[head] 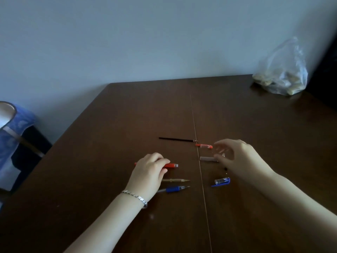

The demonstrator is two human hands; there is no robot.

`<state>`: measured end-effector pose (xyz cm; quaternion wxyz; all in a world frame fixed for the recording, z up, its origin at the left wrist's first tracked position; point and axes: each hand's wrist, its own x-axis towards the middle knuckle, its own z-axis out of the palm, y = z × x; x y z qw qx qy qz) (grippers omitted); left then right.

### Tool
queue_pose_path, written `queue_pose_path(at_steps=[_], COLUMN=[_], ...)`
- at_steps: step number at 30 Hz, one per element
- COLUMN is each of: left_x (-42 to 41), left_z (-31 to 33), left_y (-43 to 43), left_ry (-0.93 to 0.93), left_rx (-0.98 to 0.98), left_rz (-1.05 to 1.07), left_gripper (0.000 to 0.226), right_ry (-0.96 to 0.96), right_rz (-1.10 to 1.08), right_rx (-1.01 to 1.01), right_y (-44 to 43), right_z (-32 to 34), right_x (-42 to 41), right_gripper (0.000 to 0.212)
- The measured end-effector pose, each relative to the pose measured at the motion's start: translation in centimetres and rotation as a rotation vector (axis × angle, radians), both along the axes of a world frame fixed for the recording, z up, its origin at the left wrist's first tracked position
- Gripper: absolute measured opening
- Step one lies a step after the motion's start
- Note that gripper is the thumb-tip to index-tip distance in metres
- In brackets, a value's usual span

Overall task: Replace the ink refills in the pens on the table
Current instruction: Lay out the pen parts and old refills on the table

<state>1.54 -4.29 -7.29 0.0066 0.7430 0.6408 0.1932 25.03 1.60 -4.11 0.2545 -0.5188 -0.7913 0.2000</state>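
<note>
The brown table (255,143) is carrying everything, with a plastic bag (284,73) sitting far beyond the right hand at the back corner. The left hand (148,169) is resting on the red pen (171,165), fingers curled down over its barrel and pinning it to the wood, the clear front end poking out toward the right hand. Just nearer the wrist than that, a tan pen (176,180) and a blue pen (173,189) are lying side by side, partly under the left palm. The right hand (235,154) is hovering with its fingers spread and loosely curved; something small and clear seems to be showing between the fingertips, but whether they are pinching it I cannot tell. A white tube (207,159) is lying just beside its fingertips, a red cap (204,146) just beyond them, and a blue cap (221,181) near its wrist. A thin black refill (176,139) is lying beyond both hands. All of these are looking light, stiff and smooth, apt to roll; the refill is probably best pinched mid-length, the barrel gripped around its middle.
</note>
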Motion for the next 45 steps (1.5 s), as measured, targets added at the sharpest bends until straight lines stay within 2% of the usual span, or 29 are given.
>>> queue_pose_path(at_steps=[6, 17, 22, 24, 26, 31, 35, 37, 40, 45], left_x=[-0.1, -0.5, 1.7, 2.7, 3.0, 2.5, 2.1, 1.2, -0.7, -1.7], left_z=[-0.6, -0.4, 2.2, 3.4, 4.0, 4.2, 3.8, 3.7, 3.4, 3.0], left_y=[-1.2, -1.6, -3.3, -4.3, -4.9, -5.4, -5.4, -5.3, -5.2, -5.0], left_ry=[0.040, 0.106, -0.038, -0.068, -0.064, -0.043, -0.020, -0.006, -0.047, -0.067], left_rx=[0.030, 0.017, 0.107, 0.110, 0.104, 0.119, 0.107, 0.097, 0.084, 0.051], left_rz=[-0.051, -0.103, -0.137, -0.181, -0.205, -0.215, -0.198, -0.154, -0.024, 0.090], left_gripper=[0.006, 0.010, 0.007, 0.020, 0.024, 0.013, 0.013, 0.014, 0.007, 0.007], right_ry=[0.029, 0.057, 0.209, 0.198, 0.188, 0.214, 0.103, 0.004, -0.063, 0.051], right_rz=[0.010, 0.083, 0.108, 0.174, 0.233, 0.292, 0.322, 0.296, 0.136, -0.129], right_rx=[-0.070, -0.088, -0.006, 0.019, 0.053, 0.093, 0.120, 0.143, 0.178, 0.077], right_y=[-2.7, -4.4, -5.3, -5.7, -5.9, -6.0, -5.7, -4.9, -2.2, 3.2], right_z=[-1.0, -1.4, 0.3, 0.9, 1.1, 1.1, 1.1, 1.3, 1.5, 0.6], right_x=[1.1, 0.4, -1.1, -1.7, -1.9, -1.5, -0.9, 0.2, 2.2, 0.4], right_gripper=[0.023, 0.021, 0.025, 0.025, 0.021, 0.018, 0.015, 0.012, 0.015, 0.016])
